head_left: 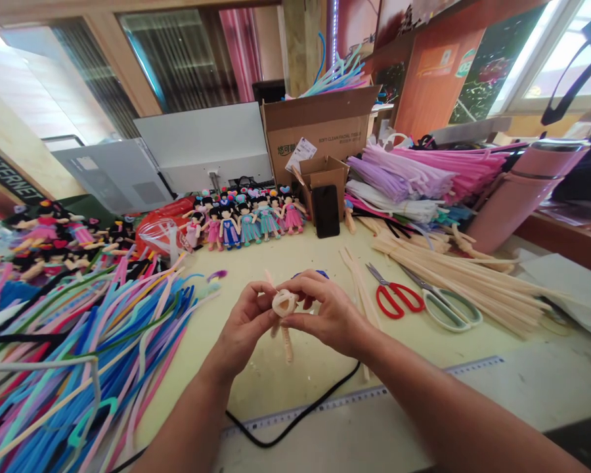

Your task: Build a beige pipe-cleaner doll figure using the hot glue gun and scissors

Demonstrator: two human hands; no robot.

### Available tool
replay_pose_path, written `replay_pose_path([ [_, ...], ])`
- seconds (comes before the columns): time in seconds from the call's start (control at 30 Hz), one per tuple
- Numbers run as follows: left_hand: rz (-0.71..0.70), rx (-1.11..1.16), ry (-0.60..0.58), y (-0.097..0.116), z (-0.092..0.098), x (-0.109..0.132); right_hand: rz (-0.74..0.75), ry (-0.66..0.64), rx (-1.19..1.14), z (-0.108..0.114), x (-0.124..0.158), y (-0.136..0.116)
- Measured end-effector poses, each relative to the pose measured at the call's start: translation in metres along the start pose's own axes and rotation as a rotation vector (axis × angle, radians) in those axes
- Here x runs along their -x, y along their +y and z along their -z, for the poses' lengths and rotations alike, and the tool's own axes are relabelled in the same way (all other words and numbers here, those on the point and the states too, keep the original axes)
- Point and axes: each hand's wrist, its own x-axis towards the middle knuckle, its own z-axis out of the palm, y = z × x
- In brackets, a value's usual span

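Observation:
Over the middle of the table, my left hand [249,323] and my right hand [328,310] both pinch a cream pipe cleaner coil [284,303] between thumb and fingers. The coil is wound round with a hollow in its middle, and short twisted ends stick out above and below it. Something blue [311,274] shows in part behind my right hand. To the right lie a few straight cream pipe cleaners [357,282], red-handled scissors [396,297] and scissors with pale green and white handles [450,307].
Loose colored pipe cleaners [103,355] heap up at left. Several small dolls [249,220] stand at the back beside a black phone [326,210]. Bundled cream pipe cleaners [473,282] and a pink flask [526,194] are at right. A ruler [354,399] and black cord [295,424] lie in front.

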Motion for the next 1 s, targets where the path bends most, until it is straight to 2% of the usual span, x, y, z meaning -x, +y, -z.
replay_pose_path([
  [0.2,-0.02,-0.033,-0.053,0.0,0.002,0.002,0.065,0.051,0.089,-0.001,0.003,-0.004],
  [0.37,-0.053,-0.204,-0.073,-0.001,0.006,0.003,0.05,0.129,0.125,-0.002,0.003,-0.003],
  [0.5,-0.068,-0.303,0.013,-0.005,0.004,0.003,0.015,0.142,0.144,-0.004,0.002,0.0],
  [0.7,-0.121,-0.327,0.177,-0.009,-0.001,0.0,-0.009,0.143,0.119,-0.007,0.002,0.002],
  [1.0,-0.228,-0.55,0.367,-0.005,-0.003,0.002,-0.152,0.213,0.036,-0.005,0.001,0.01],
])
